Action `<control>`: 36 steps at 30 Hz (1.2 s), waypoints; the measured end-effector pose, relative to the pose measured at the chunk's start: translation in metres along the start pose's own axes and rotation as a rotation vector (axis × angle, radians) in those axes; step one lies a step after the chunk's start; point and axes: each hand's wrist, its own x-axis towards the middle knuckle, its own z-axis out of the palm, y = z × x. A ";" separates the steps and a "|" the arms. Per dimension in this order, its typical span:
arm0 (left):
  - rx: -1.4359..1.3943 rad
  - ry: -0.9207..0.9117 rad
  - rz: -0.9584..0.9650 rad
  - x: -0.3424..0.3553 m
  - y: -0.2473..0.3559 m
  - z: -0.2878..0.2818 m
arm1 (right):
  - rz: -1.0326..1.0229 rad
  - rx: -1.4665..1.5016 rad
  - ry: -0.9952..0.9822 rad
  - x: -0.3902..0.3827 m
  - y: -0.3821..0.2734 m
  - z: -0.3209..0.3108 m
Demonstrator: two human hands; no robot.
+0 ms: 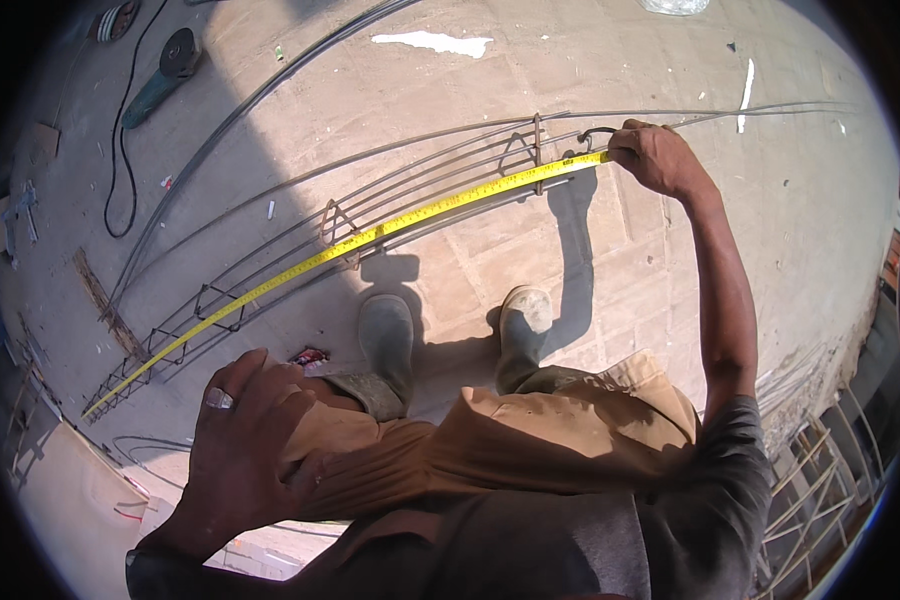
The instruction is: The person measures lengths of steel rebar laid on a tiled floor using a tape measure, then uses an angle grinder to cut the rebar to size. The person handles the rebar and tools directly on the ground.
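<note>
My right hand (655, 158) is closed around the near end of a yellow tape measure (435, 208); its case is hidden in my fingers, and a short dark loop sticks out beside them. The blade stretches down to the far left, lying along a long, narrow rebar cage (400, 222) on the ground. Triangular stirrups (338, 222) tie the cage's thin steel bars together at intervals. Over my left thigh, my left hand (245, 440), with a ring on one finger, is held with bent, parted fingers and nothing visible in it.
An angle grinder (160, 80) with a dark cord lies at the upper left. Long loose steel rods (270, 85) curve past the cage. A wooden strip (108, 300) lies by the cage's left part. My boots (386, 330) stand just on the near side of the cage. Metal bars (815, 490) are at the lower right.
</note>
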 end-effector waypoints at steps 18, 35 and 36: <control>0.007 -0.150 0.143 -0.022 0.036 0.024 | -0.043 -0.004 0.273 -0.001 0.015 0.038; 0.049 -0.134 0.145 -0.017 0.054 0.029 | -0.082 0.017 0.280 0.015 0.019 0.031; 0.064 -0.131 0.158 -0.016 0.055 0.028 | -0.083 0.020 0.278 0.015 0.019 0.031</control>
